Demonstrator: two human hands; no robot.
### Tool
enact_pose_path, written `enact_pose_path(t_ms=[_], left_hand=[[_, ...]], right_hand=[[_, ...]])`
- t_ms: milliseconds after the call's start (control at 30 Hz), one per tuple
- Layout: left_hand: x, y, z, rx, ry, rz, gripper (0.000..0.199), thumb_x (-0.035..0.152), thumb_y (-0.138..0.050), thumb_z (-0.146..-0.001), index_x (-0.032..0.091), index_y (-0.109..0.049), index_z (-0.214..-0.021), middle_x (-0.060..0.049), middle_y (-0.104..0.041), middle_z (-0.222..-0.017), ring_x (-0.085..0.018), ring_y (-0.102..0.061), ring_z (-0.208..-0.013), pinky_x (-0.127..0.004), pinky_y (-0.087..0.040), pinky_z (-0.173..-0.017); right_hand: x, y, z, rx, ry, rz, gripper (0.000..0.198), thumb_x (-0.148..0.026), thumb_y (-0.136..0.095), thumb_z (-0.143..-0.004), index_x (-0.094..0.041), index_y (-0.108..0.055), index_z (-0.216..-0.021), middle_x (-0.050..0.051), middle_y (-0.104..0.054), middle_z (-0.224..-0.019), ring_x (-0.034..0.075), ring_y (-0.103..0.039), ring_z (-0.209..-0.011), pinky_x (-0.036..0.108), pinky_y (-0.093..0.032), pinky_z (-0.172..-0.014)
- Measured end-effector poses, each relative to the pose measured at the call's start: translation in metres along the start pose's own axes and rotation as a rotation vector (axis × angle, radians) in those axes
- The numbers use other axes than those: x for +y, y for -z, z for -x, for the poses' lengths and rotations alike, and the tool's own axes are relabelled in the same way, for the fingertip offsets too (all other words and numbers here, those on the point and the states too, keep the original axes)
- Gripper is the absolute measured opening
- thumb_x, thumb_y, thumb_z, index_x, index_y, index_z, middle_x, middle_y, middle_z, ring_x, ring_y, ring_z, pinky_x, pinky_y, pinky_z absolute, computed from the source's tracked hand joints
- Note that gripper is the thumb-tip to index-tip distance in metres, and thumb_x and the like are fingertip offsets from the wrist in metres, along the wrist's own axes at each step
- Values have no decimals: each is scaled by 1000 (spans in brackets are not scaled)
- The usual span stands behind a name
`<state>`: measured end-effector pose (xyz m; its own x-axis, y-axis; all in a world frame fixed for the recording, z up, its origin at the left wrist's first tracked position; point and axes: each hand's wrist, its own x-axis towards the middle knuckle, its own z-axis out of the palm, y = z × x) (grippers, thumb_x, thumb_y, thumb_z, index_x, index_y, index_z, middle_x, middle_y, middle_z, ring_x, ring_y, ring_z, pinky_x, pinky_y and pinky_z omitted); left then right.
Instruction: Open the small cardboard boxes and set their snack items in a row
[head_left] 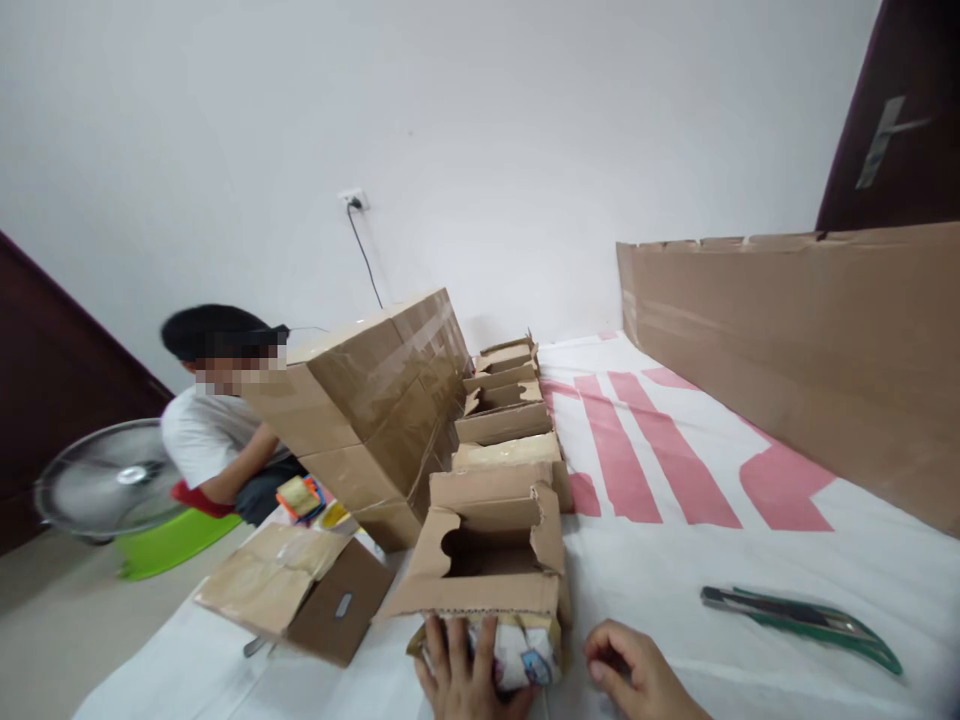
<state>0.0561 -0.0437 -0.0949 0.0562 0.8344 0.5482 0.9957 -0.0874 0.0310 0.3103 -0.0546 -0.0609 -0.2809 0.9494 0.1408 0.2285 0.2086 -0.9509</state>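
Observation:
My left hand (459, 672) lies with its fingers spread across a white printed packet (529, 655), which sits against the near side of a cardboard box (495, 590). That box has cut, raised flaps and a dark opening on top. To the right of the packet, just above the white sheet, my right hand (637, 668) is loosely curled with nothing visible in it. A green utility knife (802, 620) lies farther right on the sheet, apart from both hands.
More opened boxes (502, 425) run back toward the wall beside stacked taped cartons (375, 400). A loose carton (300, 590) lies left. A person (225, 430) crouches behind the stack near a fan (127, 475). A tall cardboard panel (787, 340) borders the right.

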Motion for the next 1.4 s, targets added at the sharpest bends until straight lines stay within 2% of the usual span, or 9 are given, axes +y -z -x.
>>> enact_pose_path(t_ms=[167, 400, 533, 733, 1033, 1200, 1400], left_hand=[[13, 5, -18, -18, -1, -6, 63, 34, -82, -57, 21, -67, -117, -22, -50, -138, -51, -15, -143, -72, -25, -103], [32, 12, -46, -13, -23, 5, 64, 35, -75, -69, 21, -60, -129, -21, -43, -146, -47, -7, -146, -71, -24, -106], [40, 10, -71, -6, -31, 7, 70, 36, -75, -70, 20, -56, -135, -22, -39, -149, -48, -1, -146, -72, -20, -107], [48, 1, -109, -37, -20, -38, 82, 42, -77, -68, 22, -48, -141, -20, -23, -159, -50, -3, -145, -71, -16, -109], [31, -28, -155, -97, -38, -28, 88, 52, -71, -74, 27, -32, -150, -20, -11, -162, -50, -4, -145, -73, -18, -106], [28, -31, -179, -130, 3, -45, 89, 52, -70, -75, 28, -30, -150, -18, -11, -162, -48, -4, -146, -74, -18, -105], [27, -34, -180, -104, -2, -31, 84, 50, -68, -78, 26, -31, -150, -18, -14, -162, -45, -6, -147, -71, -16, -109]], right_hand=[[0, 0, -2, -35, -29, 24, 26, -44, -49, -84, -19, -58, -84, 5, -61, -78, 19, -55, -73, 28, -43, -67], [3, 1, -2, -45, -24, 47, 25, -44, -50, -83, -20, -57, -84, 4, -61, -78, 18, -55, -73, 28, -43, -67], [2, 1, -2, -46, -15, 55, 25, -43, -50, -83, -19, -58, -85, 4, -61, -78, 18, -55, -72, 27, -43, -67], [-2, 1, -3, -36, -23, 49, 23, -40, -52, -82, -19, -60, -84, 4, -62, -77, 17, -54, -71, 27, -43, -66], [-6, 1, -3, -20, -62, 51, 19, -37, -54, -79, -19, -60, -82, 3, -61, -76, 17, -54, -71, 27, -43, -66], [-6, 1, -3, -10, -46, 45, 20, -38, -54, -80, -18, -59, -82, 3, -61, -76, 18, -55, -71, 28, -43, -66], [-2, 0, -1, 19, -15, 42, 20, -38, -53, -83, -19, -60, -83, 2, -60, -76, 18, -55, -71, 28, -43, -66]])
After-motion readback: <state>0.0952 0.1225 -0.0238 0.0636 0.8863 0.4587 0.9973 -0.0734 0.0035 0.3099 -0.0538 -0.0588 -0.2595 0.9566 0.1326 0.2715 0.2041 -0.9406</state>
